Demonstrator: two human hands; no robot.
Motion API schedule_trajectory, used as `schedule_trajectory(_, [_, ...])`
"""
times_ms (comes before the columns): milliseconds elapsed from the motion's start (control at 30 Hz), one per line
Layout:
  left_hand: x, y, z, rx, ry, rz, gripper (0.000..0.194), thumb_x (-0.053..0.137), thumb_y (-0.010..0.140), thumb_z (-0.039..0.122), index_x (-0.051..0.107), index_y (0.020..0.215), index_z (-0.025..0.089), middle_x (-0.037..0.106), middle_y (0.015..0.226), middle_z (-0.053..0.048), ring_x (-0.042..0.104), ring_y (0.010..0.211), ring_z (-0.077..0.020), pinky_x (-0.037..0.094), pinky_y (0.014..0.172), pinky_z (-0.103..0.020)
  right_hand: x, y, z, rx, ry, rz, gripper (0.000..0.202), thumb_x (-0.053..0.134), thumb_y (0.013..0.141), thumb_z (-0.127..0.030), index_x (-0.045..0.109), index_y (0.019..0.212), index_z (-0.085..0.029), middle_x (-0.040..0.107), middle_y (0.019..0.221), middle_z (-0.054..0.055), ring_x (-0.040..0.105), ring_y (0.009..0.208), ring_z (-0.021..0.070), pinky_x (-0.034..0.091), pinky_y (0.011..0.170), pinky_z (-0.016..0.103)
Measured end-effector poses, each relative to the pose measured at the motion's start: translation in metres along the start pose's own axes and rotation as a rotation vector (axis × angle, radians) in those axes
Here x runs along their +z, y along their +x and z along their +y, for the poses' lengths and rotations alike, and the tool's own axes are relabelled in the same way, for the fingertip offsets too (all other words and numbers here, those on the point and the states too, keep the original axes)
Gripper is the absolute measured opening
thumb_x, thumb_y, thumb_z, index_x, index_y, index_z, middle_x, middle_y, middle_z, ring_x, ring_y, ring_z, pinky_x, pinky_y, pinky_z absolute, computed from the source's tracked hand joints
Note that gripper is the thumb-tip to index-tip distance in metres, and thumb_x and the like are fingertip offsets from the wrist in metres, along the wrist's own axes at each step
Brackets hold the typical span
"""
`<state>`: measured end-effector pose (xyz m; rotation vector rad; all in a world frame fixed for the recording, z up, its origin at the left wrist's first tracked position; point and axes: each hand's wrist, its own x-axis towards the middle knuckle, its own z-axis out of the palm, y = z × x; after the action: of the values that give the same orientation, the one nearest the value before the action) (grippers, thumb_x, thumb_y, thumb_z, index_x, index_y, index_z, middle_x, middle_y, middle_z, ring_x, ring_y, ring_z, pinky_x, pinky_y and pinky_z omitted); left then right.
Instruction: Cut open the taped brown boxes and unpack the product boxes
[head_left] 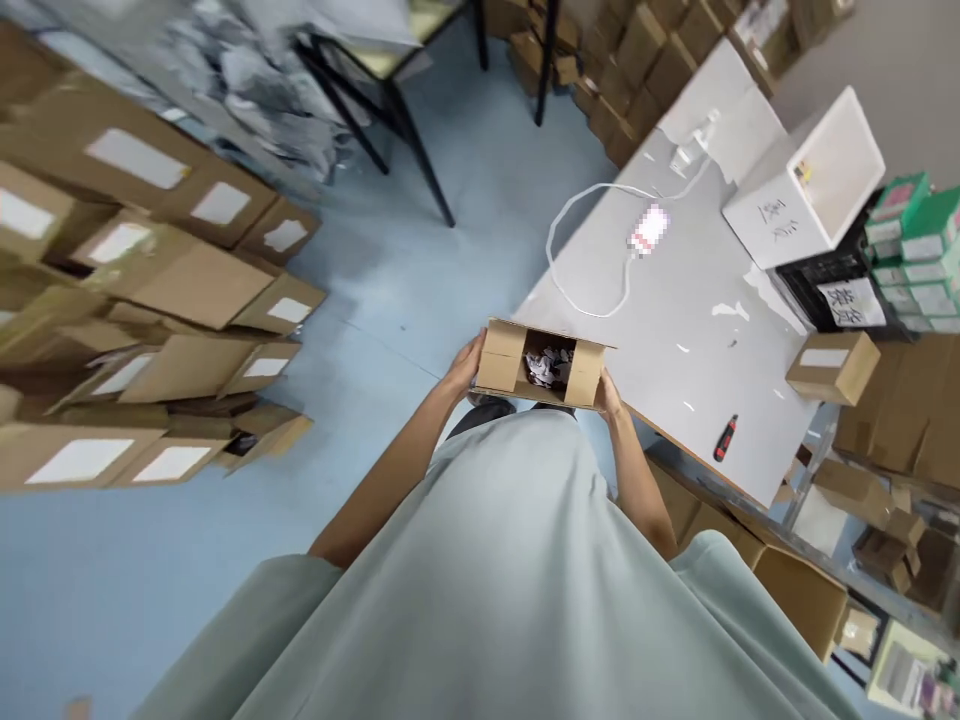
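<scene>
While both hands (469, 362) (610, 393) hold a carton (501, 358), white box (750, 212), Chinese handwriting (780, 220)

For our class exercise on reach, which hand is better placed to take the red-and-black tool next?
Right, probably: the right hand grips the right end of the cardboard box, nearer the table and the tool. The left hand grips the farther end. Both are occupied, though.

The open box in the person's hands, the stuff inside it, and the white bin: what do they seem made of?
Open box: apparently cardboard, matte brown, with thin, creased flaps.
Stuff inside: likely crumpled paper, judging by its jagged pale folds; too small to be sure.
White bin: perhaps foam or plastic; its plain white faces leave that open.
</scene>
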<state>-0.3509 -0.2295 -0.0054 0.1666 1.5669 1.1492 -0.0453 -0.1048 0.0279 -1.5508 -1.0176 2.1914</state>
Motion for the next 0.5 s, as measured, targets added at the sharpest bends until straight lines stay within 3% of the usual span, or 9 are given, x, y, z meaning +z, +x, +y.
schedule_trajectory(267, [-0.179,-0.033,0.044,0.169,-0.204,0.213,0.104,0.064,0.086,0.107,0.083,0.13,0.015,0.086,0.136,-0.02,0.074,0.141,-0.0453,0.061,0.118,-0.049,0.197,0.066,-0.037,-0.021,-0.223,-0.278,0.084,0.072,0.088,-0.096,0.079,0.14,-0.032,0.082,0.154,0.008,0.067,0.158,0.0414,0.059,0.129,0.063])
schedule_trajectory(400, [-0.268,-0.039,0.044,0.202,-0.348,0.348,0.106,0.065,0.085,0.108,0.082,0.132,0.014,0.085,0.138,-0.021,0.075,0.14,-0.0444,0.061,0.117,-0.049,0.306,0.112,-0.051,0.037,-0.319,-0.405,0.076,0.068,0.093,-0.093,0.081,0.135,-0.03,0.084,0.15,0.01,0.068,0.157,0.0431,0.058,0.127,0.063])
schedule_trajectory(500, [-0.338,-0.034,0.039,0.227,-0.468,0.476,0.103,0.07,0.084,0.106,0.083,0.128,0.015,0.086,0.129,-0.02,0.078,0.134,-0.041,0.063,0.113,-0.047,0.396,0.148,-0.051,0.05,-0.422,-0.475,0.078,0.072,0.089,-0.093,0.079,0.135,-0.03,0.084,0.149,0.01,0.067,0.156,0.0412,0.058,0.127,0.063])
